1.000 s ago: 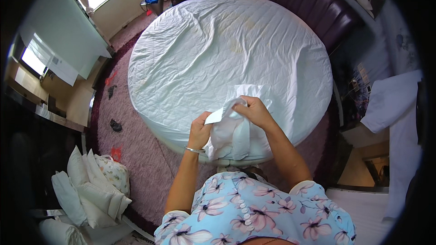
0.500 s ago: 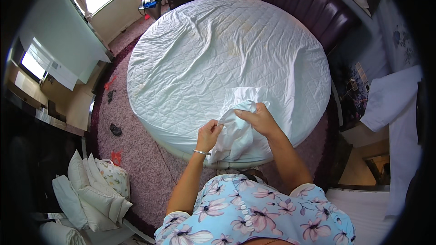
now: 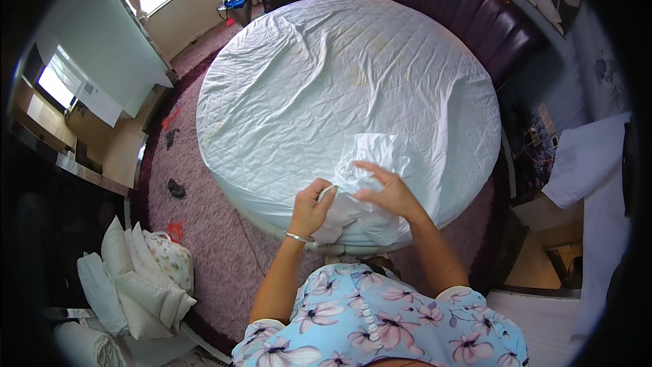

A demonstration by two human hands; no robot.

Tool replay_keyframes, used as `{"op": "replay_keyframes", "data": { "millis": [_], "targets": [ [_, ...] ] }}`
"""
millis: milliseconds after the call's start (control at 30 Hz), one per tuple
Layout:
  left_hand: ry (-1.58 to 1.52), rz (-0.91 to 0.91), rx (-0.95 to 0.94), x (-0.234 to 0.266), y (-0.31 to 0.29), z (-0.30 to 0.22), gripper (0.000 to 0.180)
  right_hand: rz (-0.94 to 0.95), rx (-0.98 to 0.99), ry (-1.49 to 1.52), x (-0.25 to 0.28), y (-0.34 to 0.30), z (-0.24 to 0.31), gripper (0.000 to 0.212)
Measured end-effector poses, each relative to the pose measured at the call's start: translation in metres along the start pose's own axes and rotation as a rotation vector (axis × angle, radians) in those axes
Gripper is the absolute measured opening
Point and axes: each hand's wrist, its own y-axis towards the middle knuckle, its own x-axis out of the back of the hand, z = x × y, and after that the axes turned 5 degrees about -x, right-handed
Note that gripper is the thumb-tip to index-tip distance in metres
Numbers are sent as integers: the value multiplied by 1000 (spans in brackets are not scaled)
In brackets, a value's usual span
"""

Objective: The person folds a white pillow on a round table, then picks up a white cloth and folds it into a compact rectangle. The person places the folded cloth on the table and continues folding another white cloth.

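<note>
Close to the near edge of a round bed (image 3: 272, 115), my left hand (image 3: 310, 208) pinches the gathered edge of a thin white cloth (image 3: 370, 221). My right hand (image 3: 395, 196) is over the same cloth with thumb and forefinger spread apart, holding nothing that I can see. The cloth hangs in loose folds below both hands, and its bunched far part rests on the bed. A white quilted cover, wrinkled and faintly yellowed in places, lies over the mattress.
A dark purple padded headboard (image 3: 462, 7) curves behind the bed. White pillows (image 3: 139, 289) are piled at the lower left. Black scraps (image 3: 176, 189) and red scraps (image 3: 175, 231) lie on the purple carpet (image 3: 204, 258). White linen (image 3: 587, 160) hangs at the right.
My right hand has let go of the cloth's edge and spread its fingers. The cloth between my hands has dropped lower. My left hand keeps its hold.
</note>
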Motion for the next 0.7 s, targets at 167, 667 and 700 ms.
{"op": "replay_keyframes", "data": {
  "millis": [167,667,700],
  "targets": [
    [-109,218,71,-5,-1,-6,11,341,-147,-155,-10,-5,2,24],
    [217,297,183,20,-25,61,17,-500,-162,460,56,9,27,12],
    [260,277,162,23,-26,70,17,-567,-133,470,63,11,24,13]
  ]
}}
